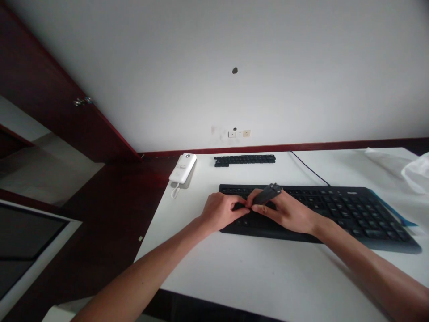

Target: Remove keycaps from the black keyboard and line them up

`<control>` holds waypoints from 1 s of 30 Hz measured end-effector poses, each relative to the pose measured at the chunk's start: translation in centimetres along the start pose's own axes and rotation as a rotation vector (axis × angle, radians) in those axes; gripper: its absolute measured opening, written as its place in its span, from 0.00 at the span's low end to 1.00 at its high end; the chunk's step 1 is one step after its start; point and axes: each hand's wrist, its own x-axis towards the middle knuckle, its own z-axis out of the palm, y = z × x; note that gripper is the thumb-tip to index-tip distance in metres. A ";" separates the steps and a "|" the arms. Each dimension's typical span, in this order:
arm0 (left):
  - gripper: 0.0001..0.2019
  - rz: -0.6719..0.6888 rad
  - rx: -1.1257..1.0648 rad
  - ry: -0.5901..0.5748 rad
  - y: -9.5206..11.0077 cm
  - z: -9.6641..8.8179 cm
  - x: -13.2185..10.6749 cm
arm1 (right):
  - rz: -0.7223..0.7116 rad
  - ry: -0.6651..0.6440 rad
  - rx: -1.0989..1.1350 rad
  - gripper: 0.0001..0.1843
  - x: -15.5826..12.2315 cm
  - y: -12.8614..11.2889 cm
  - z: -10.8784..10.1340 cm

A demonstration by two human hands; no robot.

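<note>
A black full-size keyboard (338,210) lies on the white table, under both hands. My right hand (290,211) is closed round a short, thick dark grey tool (268,193). The tool is tilted, its wider end up to the right and its lower end down among my fingertips; its exact kind is unclear. My left hand (219,211) is closed in a pinch over the keyboard's left part, thumb and forefinger meeting the right fingertips. Whatever sits between the left fingertips is too small to make out. Behind the keyboard, black keycaps (246,159) lie in neat rows.
A white power bank (182,168) with a short cable loop lies at the table's left edge. The keyboard's black cable (310,167) runs off the back. White plastic wrapping (417,174) and a blue sheet (397,214) lie at the right. A red door (63,80) stands at the left.
</note>
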 end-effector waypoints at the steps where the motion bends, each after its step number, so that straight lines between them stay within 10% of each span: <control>1: 0.11 -0.004 -0.004 0.000 0.0 0.0 0.0 | 0.002 -0.005 0.004 0.14 -0.1 0.1 0.0; 30: 0.22 0.032 -0.025 -0.018 -0.2 0.1 0.1 | 0.088 0.244 0.277 0.15 0.2 2.5 -0.4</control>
